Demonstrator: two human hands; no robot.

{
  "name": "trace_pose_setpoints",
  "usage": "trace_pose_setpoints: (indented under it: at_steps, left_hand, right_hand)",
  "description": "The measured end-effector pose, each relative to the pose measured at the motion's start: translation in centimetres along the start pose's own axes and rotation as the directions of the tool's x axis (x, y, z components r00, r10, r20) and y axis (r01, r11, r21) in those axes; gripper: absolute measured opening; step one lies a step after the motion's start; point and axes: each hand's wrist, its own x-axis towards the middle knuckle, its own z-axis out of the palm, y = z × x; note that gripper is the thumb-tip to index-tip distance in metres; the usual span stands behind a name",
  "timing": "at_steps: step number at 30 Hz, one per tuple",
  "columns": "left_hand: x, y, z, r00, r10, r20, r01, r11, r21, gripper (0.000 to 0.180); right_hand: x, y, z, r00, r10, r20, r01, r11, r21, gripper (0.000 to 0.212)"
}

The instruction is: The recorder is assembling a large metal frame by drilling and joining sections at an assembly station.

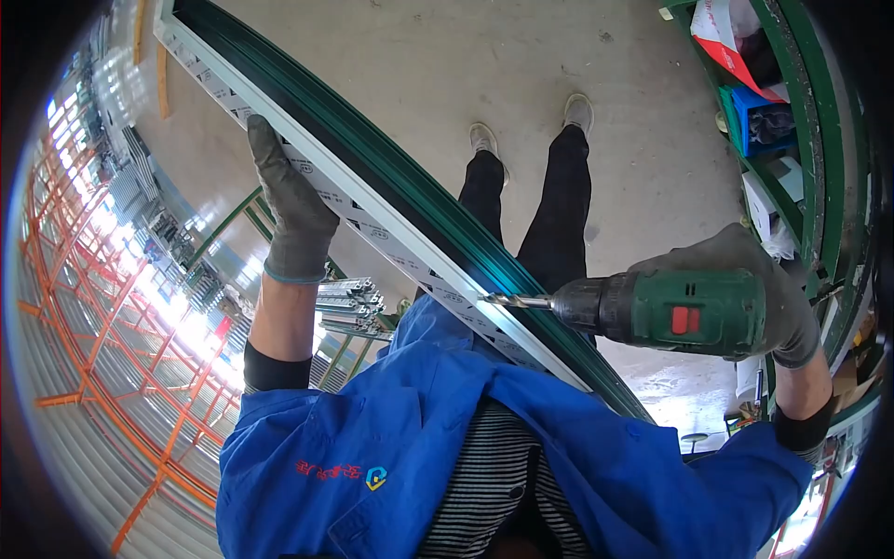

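A long metal profile (372, 160) slants across the view from the upper left to the lower right, close to my chest. Its face is dark green and black, with a pale edge and printed film along one side. My left hand (303, 210), in a grey glove, grips the film-covered side; the ends of its fingers are partly hidden. Wrapped round a green and black power drill (652, 312) is my gloved right hand (736, 253). The drill lies level, pointing left. Its drill bit (521, 301) crosses over the profile, the tip at the pale edge; whether it touches is unclear.
At the right stands a green metal rack (808, 140) holding a blue bin (765, 119) and a red and white bag (731, 56). Stacked metal profiles (349, 303) lie beyond my left forearm. Orange racking (102, 373) fills the far left. My feet stand on concrete floor (391, 47).
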Motion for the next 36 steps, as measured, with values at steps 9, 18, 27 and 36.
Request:
trace_pose_setpoints:
  at_steps: [9,18,27,36]
  left_hand:
    - [0.1,0.0,-0.4,1.0,-0.016,0.017,0.017,0.999,-0.037,0.052]
    - [-0.2,0.2,0.3,1.0,-0.004,-0.018,0.004,1.0,-0.004,0.053]
    - [0.1,0.1,-0.1,0.999,0.022,0.036,-0.021,1.0,-0.014,0.053]
    - [-0.2,0.1,0.3,0.999,0.032,-0.011,-0.032,0.999,0.016,0.052]
  right_hand:
    - [0.4,-1.7,-0.1,0.996,0.084,0.044,-0.081,0.995,-0.064,0.054]
    - [0.5,-1.3,-0.7,0.996,0.023,0.088,-0.017,0.997,-0.073,0.054]
    - [0.6,-1.5,-0.9,0.998,0.009,0.055,-0.006,0.999,-0.038,0.06]
    - [1.2,-1.6,-0.9,0.993,0.04,0.11,-0.035,0.998,-0.046,0.057]
